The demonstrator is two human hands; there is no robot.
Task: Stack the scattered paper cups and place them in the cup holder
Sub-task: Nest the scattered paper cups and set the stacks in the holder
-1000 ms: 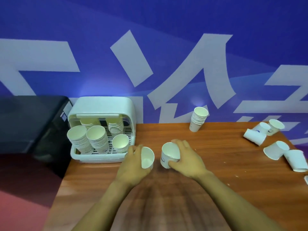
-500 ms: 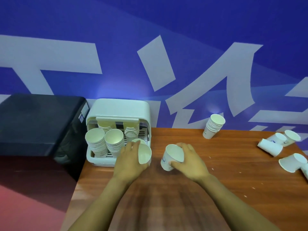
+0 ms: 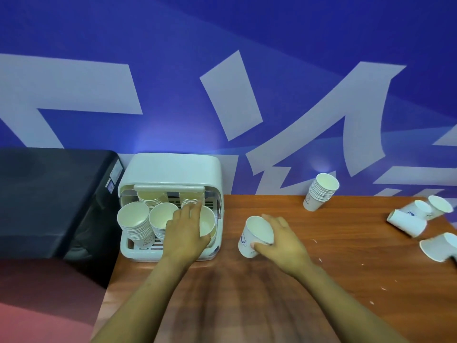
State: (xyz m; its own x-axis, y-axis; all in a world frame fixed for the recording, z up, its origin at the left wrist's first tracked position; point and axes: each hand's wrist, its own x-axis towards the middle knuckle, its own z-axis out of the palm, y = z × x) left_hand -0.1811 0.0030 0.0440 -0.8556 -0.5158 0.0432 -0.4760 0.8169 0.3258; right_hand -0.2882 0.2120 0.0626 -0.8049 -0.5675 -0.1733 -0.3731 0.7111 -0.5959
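Observation:
A white cup holder [image 3: 170, 169] with a domed lid stands at the table's left end, with several stacks of paper cups [image 3: 134, 222] inside. My left hand [image 3: 185, 231] grips a single paper cup [image 3: 207, 222] over the holder's front right corner, above a stack there. Just right of the holder, my right hand [image 3: 282, 240] holds another paper cup [image 3: 254, 235] tilted with its mouth up. A stack of cups [image 3: 319, 193] stands near the wall. Several loose cups [image 3: 408, 222] lie on their sides at the right.
The wooden table [image 3: 272, 305] runs from the holder to the right edge of view. A black box-like object [image 3: 49, 194] sits left of the holder, beyond the table's edge. A blue wall with pale lettering is close behind.
My left hand carried its cup leftward from the table into the holder's front right corner. My right hand and its cup stayed put; the view swung left.

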